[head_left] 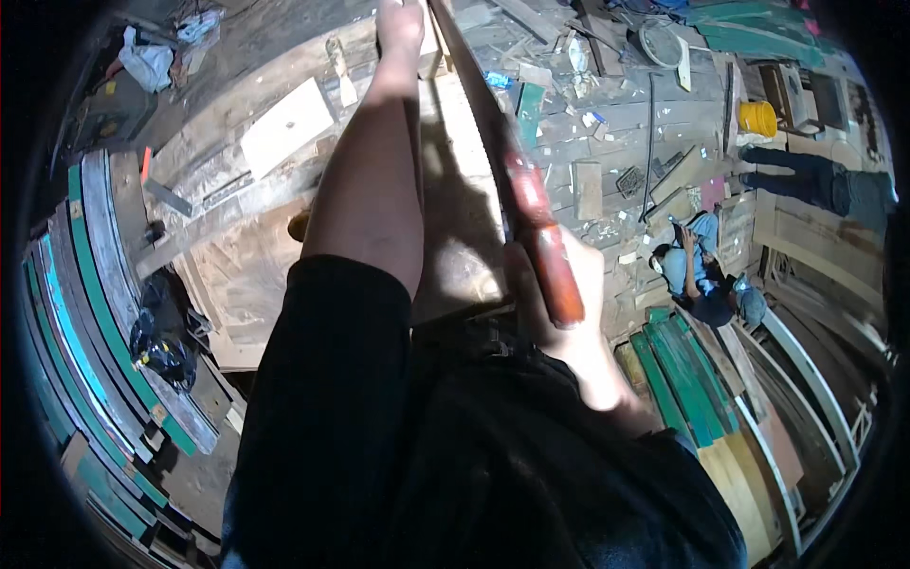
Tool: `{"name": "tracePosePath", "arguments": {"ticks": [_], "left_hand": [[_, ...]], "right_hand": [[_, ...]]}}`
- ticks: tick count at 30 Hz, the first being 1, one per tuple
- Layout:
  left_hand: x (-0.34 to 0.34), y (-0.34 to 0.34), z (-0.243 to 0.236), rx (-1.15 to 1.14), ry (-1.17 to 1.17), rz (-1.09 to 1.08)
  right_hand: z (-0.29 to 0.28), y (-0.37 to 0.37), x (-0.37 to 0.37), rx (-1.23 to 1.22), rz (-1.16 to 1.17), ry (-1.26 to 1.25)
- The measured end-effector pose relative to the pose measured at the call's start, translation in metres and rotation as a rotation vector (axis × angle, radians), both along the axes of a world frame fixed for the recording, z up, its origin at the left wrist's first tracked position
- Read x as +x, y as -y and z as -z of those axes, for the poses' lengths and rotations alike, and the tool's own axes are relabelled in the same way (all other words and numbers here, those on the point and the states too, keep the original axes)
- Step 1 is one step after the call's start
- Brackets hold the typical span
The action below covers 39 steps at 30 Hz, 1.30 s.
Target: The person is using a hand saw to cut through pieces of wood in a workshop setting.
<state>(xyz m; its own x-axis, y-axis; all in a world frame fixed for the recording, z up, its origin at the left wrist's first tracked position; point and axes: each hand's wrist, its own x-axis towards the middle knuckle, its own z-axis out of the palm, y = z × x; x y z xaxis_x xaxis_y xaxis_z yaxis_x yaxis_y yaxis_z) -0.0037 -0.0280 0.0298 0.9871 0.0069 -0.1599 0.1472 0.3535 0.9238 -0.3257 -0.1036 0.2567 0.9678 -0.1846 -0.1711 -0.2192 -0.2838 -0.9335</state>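
My right hand [580, 318] is wrapped round the reddish-brown handle of a handsaw [483, 100]. The saw's long blade points away from me, and its far end passes out of the top of the view. At the upper edge, my left hand [402, 27] is at the end of my outstretched arm, beside a pale wooden piece [431, 52] and the blade. Its fingers are cut off by the edge. Beneath my arms lies a worn wooden work surface [251, 280]. A pale rectangular board [286, 128] and a wooden-handled tool [339, 71] rest on it.
Stacked green and grey planks [90, 284] and a black plastic bag [163, 332] are at the left. To the right, a crouching person [697, 261] and a standing person [820, 185] are near a yellow bucket [757, 119]. Green boards [687, 379] lie at the lower right.
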Motion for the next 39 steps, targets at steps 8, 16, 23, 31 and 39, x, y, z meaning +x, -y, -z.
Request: {"name": "tracePosePath", "arguments": {"ticks": [8, 16, 23, 31, 39], "left_hand": [[-0.012, 0.029, -0.008, -0.147, -0.032, 0.013], [-0.018, -0.001, -0.005, -0.357, -0.074, -0.045], [-0.009, 0.007, -0.006, 0.537, -0.059, -0.141], [0.020, 0.017, 0.026, 0.633, 0.063, -0.053], [0.009, -0.006, 0.033, 0.620, 0.027, -0.146]], "right_hand": [[0.084, -0.003, 0.220, -0.141, 0.010, 0.244], [0.072, -0.006, 0.147, -0.010, 0.008, 0.246], [0.005, 0.004, 0.002, -0.065, -0.024, 0.027], [0.100, -0.010, 0.270, -0.144, 0.059, 0.311], [0.057, -0.016, 0.091, -0.305, 0.005, 0.260]]}}
